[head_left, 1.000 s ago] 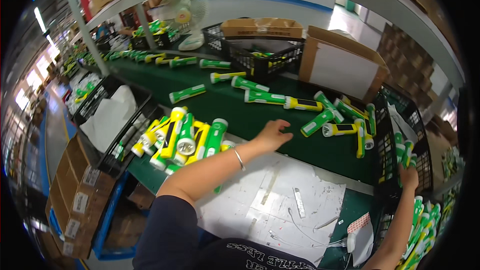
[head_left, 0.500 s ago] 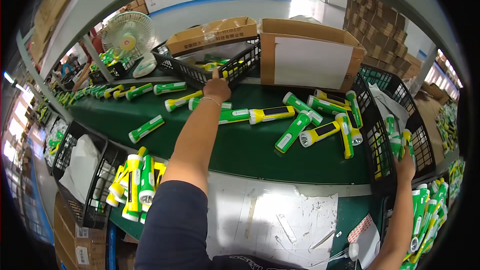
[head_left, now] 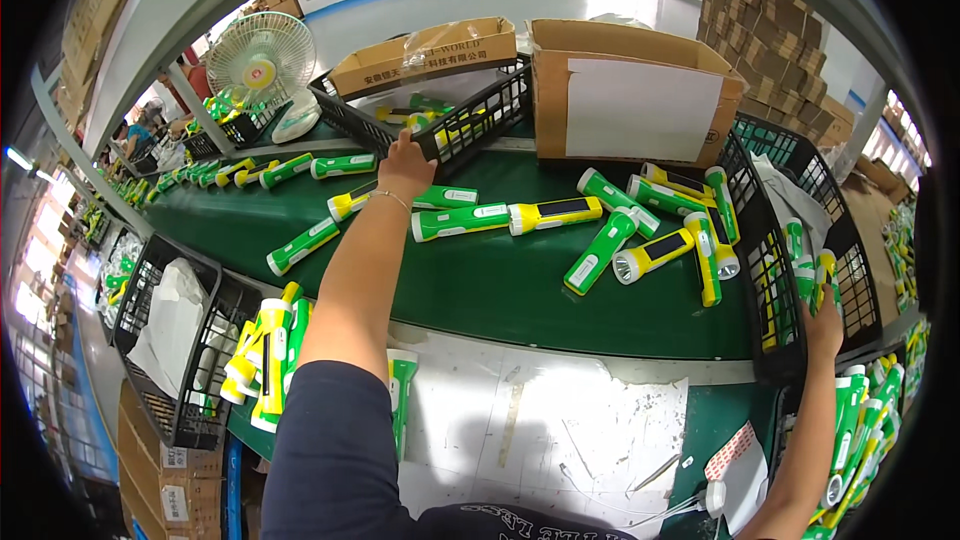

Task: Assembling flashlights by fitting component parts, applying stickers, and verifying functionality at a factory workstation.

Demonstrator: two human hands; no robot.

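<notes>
My left hand [head_left: 407,168] reaches over the green conveyor belt, close to the near wall of the back black crate [head_left: 485,122]. Its back faces me and hides most of its fingers, so any grip cannot be made out. Beside it lie a yellow-and-green flashlight [head_left: 349,202] and a green one [head_left: 446,197], both partly covered by the hand. On the right, my right hand [head_left: 825,328] is inside the right black crate [head_left: 765,240], its fingers closed round a yellow flashlight [head_left: 828,268]. Other green flashlights [head_left: 795,237] stand upright next to it.
Several flashlights [head_left: 555,215] lie across the belt [head_left: 480,300]. A cardboard box [head_left: 640,105] stands at the back. The left black crate [head_left: 170,340] holds white sheeting, with piled flashlights [head_left: 270,355] beside it. A white worktop [head_left: 540,420] is nearest me. A fan [head_left: 260,65] stands behind.
My left hand has moved left along the belt and lies over the yellow-and-green flashlight's end. A green flashlight beside my left upper arm has come into view. My right hand stays in the crate.
</notes>
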